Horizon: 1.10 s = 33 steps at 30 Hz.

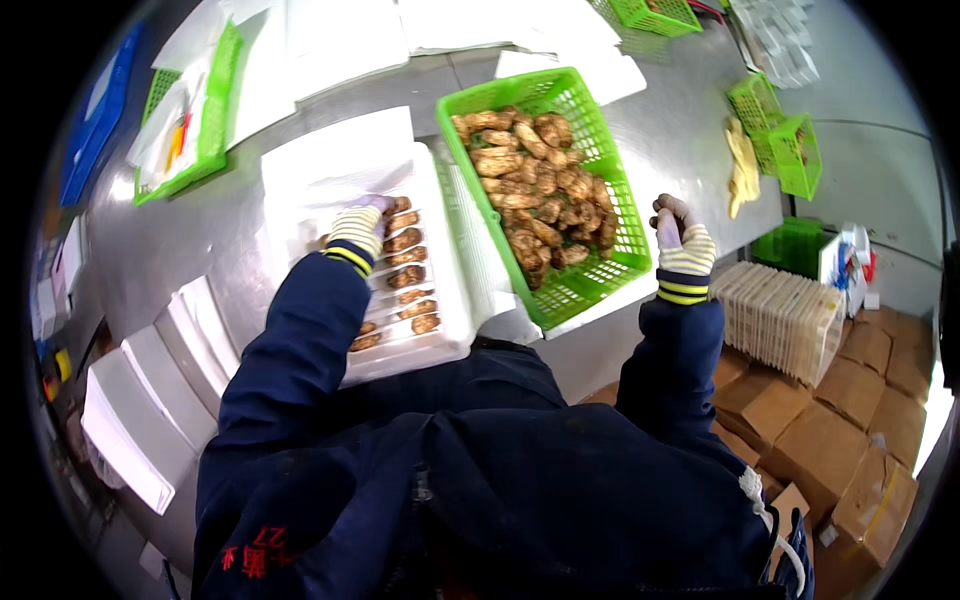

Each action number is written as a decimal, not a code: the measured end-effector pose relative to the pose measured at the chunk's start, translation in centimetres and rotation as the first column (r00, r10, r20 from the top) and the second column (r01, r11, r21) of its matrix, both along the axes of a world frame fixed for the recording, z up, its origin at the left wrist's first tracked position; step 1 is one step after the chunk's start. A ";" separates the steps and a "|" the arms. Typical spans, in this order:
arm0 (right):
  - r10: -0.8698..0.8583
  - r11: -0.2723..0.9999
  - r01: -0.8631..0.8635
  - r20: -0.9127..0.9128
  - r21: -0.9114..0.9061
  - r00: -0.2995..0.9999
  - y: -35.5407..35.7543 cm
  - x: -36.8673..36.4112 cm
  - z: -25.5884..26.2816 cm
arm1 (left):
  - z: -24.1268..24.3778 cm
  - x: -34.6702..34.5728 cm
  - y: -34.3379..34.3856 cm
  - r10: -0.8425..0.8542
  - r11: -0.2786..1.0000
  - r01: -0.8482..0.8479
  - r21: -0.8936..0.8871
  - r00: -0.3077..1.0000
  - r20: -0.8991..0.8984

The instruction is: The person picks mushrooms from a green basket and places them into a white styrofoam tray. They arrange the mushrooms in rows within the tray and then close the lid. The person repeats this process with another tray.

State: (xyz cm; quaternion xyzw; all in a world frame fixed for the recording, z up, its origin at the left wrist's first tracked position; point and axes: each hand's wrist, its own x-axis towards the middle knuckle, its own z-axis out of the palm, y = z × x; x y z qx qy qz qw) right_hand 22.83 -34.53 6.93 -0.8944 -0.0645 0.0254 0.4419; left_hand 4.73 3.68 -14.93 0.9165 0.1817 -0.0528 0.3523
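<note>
A white foam tray (442, 300) lies before me at the table's near edge. Matsutake mushrooms (406, 277) lie in its slots, with thin white dividers between them. My left hand (362, 225), in a striped knit glove, reaches into the tray. Its fingertips are at the uppermost mushroom (403, 204) of the right-hand column; whether they grip it is hidden. To the tray's right, a green plastic basket (536, 307) holds a heap of mushrooms (536, 180). My right hand (684, 244), gloved alike, hovers right of the basket with fingers bent; I see nothing clearly held in it.
White sheets (345, 45) cover the steel table's (180, 240) far side. Another green basket (214, 127) stands left. A yellow glove (741, 169) lies right, near small green baskets (795, 154). White foam boxes (150, 397) stand lower left, cardboard boxes (817, 435) lower right.
</note>
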 end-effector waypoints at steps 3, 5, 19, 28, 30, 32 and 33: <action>0.096 0.922 -0.115 -0.069 -0.371 0.993 -4.9 1.3 -1.9 | 5.2 0.9 -1.5 -0.136 0.960 0.128 0.249 0.991 0.017; 0.179 0.804 -0.236 -0.156 -0.546 0.971 -4.9 0.7 -4.2 | 6.0 0.5 -1.9 -0.138 0.966 0.130 0.222 0.990 0.022; 0.180 0.816 -0.226 -0.138 -0.532 0.974 2.9 2.1 -8.4 | 8.7 -1.8 -3.4 -0.078 0.996 0.061 0.062 0.942 0.328; 0.402 0.445 -0.397 -0.217 -0.803 0.889 3.0 2.0 -6.9 | 10.2 -4.2 -3.8 0.069 0.876 -0.040 -0.481 0.997 0.044; 0.413 0.550 -0.404 -0.182 -0.731 0.892 6.1 0.6 -3.4 | 8.0 -6.8 -2.8 -0.260 0.966 0.259 0.024 0.959 0.116; 0.500 0.768 -0.516 -0.148 -0.380 0.853 9.2 -0.8 -3.0 | 10.7 -7.4 -3.0 -0.209 0.962 0.203 0.181 0.978 0.014; 0.516 0.847 -0.530 -0.175 -0.040 0.838 11.5 -2.3 -2.7 | 11.8 -7.2 -3.1 -0.163 0.959 0.155 0.238 0.986 0.014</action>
